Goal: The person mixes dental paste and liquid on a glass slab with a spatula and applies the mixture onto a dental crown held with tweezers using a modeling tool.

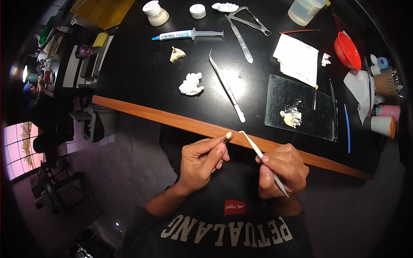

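Observation:
Near the table's wooden edge, my left hand (201, 162) pinches a small cream tooth crown (229, 135) on a dark stub between thumb and fingertips. My right hand (285, 171) grips a thin white dental instrument (254, 146) like a pen, its bent tip pointing at the crown, a little apart from it. Beyond the hands lies a pair of tweezers (226, 86). A glass slab (275, 99) to the right carries a smeared patch of cream paste (291, 117). Crumpled white tissue (191, 84) rests left of the tweezers.
A syringe labelled firing paste (176, 35), a yellowish tooth-row piece (177, 54), a metal caliper (241, 41), jars (155, 15) and folded paper (297, 58) lie further back. At right are a red bowl (346, 50) and a blue stick (347, 129). Another person (34, 92) sits far left.

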### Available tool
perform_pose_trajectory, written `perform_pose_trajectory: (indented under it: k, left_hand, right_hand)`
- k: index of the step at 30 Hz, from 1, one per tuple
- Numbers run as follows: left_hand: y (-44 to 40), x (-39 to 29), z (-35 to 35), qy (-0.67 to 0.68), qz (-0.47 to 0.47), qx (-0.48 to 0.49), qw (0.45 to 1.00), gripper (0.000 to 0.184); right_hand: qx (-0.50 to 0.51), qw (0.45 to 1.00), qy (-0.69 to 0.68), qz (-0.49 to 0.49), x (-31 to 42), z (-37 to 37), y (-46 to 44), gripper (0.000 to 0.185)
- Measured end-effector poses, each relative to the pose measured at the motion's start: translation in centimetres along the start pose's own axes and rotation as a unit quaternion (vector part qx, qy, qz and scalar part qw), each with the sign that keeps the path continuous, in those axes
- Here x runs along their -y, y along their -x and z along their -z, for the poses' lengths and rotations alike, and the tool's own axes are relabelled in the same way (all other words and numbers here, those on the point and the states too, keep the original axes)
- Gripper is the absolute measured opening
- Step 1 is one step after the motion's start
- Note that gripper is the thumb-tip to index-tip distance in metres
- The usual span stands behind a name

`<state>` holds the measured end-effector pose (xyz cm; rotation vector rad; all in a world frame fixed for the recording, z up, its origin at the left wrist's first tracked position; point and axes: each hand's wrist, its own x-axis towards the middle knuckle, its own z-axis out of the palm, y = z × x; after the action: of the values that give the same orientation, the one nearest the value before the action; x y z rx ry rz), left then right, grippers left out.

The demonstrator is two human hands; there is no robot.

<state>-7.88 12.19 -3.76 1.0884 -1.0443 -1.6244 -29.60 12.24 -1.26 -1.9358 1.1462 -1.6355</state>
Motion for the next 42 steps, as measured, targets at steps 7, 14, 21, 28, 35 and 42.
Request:
perform_pose_trajectory:
  k: [7, 14, 21, 28, 35, 42]
  left_hand:
    - [-0.1, -1.3, -0.6, -0.004, 0.048, -0.015, 0.999, 0.033]
    - [0.0, -1.4, -0.5, 0.007, 0.054, -0.015, 0.998, 0.033]
    - [0.0, -1.2, -0.5, -0.004, 0.044, -0.016, 0.999, 0.033]
    - [0.1, -1.1, -0.5, 0.000, 0.045, -0.020, 0.999, 0.033]
    - [0.0, -1.3, -0.5, -0.012, 0.042, -0.019, 0.999, 0.032]
    - [-0.1, -1.9, -0.8, -0.007, 0.048, -0.020, 0.999, 0.032]
  right_hand:
    - [0.014, 1.000, 0.012, 0.025, -0.3, 0.1, 0.2, 0.021]
    - [0.027, 1.000, 0.011, 0.007, -0.2, -0.1, 0.5, 0.024]
    - [0.039, 0.999, 0.014, 0.010, -0.4, -0.3, 0.2, 0.023]
    - [0.033, 0.999, 0.015, 0.002, -0.5, -0.4, 0.2, 0.024]
    - [0.046, 0.999, 0.011, 0.014, -0.3, -0.3, 0.0, 0.019]
    - [0.031, 0.999, 0.018, 0.026, -0.3, -0.2, 0.2, 0.018]
